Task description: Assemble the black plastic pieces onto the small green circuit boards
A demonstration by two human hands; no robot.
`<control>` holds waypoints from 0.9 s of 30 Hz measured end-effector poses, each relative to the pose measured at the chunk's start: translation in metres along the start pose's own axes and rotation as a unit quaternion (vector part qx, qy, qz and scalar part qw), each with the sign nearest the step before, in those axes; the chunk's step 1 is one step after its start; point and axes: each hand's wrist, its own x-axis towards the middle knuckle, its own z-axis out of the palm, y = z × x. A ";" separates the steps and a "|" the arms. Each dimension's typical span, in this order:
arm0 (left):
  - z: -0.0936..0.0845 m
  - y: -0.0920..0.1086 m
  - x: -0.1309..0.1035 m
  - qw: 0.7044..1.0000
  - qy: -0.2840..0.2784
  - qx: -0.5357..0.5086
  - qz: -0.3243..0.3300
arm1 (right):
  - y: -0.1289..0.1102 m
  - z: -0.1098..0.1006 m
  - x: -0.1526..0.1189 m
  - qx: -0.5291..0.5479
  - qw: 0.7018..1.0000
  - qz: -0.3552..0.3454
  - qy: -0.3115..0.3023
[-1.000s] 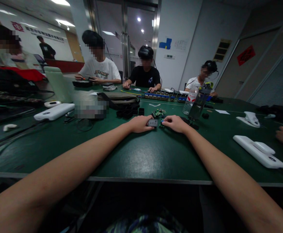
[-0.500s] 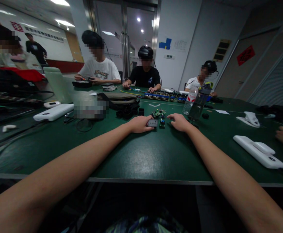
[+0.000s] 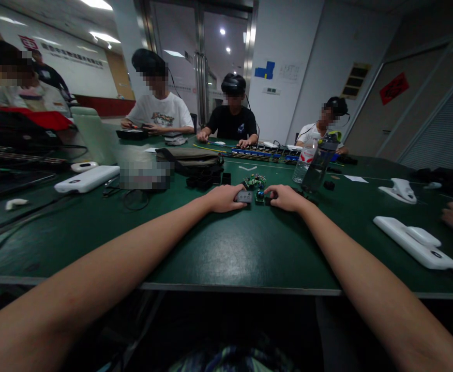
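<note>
My left hand is closed around a small dark box with a grey lettered face, held at the green table. Just right of the box sits a small green circuit board with a dark, bluish round part on it. My right hand is beside this board, index finger bent toward it and its tip at or very near the board's right edge. Its thumb stays lower and apart, and nothing shows held. Behind both lie several more green circuit boards in a loose cluster.
Black open boxes and a grey-brown bag lie behind my left hand. A clear water bottle and a dark bottle stand behind my right. White power banks flank both sides. Several people sit around the table.
My right hand has moved slightly left, its index finger lowering from above toward the small circuit board. My left hand and the dark box have stayed in place.
</note>
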 end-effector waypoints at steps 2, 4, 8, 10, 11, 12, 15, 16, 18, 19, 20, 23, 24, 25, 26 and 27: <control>0.000 0.000 0.000 1.000 -0.003 -0.003 -0.001 | 0.000 0.000 0.000 0.011 1.000 -0.003 0.002; -0.001 0.000 0.000 1.000 -0.004 -0.004 0.000 | 0.001 0.000 -0.001 0.027 1.000 -0.011 0.001; 0.000 0.000 0.000 1.000 -0.002 -0.002 0.000 | 0.004 -0.001 -0.001 0.064 0.997 -0.037 -0.012; 0.000 0.000 0.000 1.000 0.001 -0.002 0.000 | 0.005 -0.001 -0.001 0.086 0.995 -0.039 -0.018; 0.000 0.000 0.000 1.000 0.002 -0.002 0.000 | 0.006 0.000 -0.001 0.096 0.994 -0.039 -0.020; 0.000 0.000 0.000 1.000 0.002 -0.002 0.001 | 0.006 0.000 -0.001 0.104 0.994 -0.038 -0.021; 0.000 0.001 0.000 1.000 -0.001 0.003 0.000 | 0.006 0.002 -0.001 0.114 0.992 -0.039 -0.024; 0.000 0.001 0.000 1.000 -0.001 0.005 -0.001 | 0.006 0.002 -0.001 0.112 0.993 -0.040 -0.022; 0.000 0.000 0.000 1.000 -0.001 0.007 -0.002 | 0.006 0.003 -0.001 0.103 0.994 -0.042 -0.009; 0.000 0.000 0.000 1.000 -0.001 0.005 -0.001 | 0.006 0.003 -0.001 0.096 0.994 -0.042 0.001; 0.000 0.000 0.000 1.000 -0.001 0.004 0.000 | 0.006 0.003 -0.001 0.090 0.995 -0.043 0.012; 0.000 0.000 0.001 1.000 -0.004 0.000 -0.002 | 0.005 0.003 -0.001 0.091 0.994 -0.040 0.036; 0.000 0.000 0.001 1.000 -0.004 0.000 -0.003 | 0.004 0.003 -0.001 0.100 0.993 -0.038 0.042; 0.000 0.000 0.001 1.000 -0.005 0.000 -0.002 | 0.003 0.002 -0.001 0.110 0.992 -0.036 0.047; 0.000 0.000 0.001 1.000 -0.005 0.000 -0.001 | 0.003 0.002 -0.001 0.118 0.991 -0.033 0.053; -0.001 -0.001 0.001 1.000 -0.006 0.000 0.001 | 0.002 0.001 -0.001 0.121 0.990 -0.030 0.059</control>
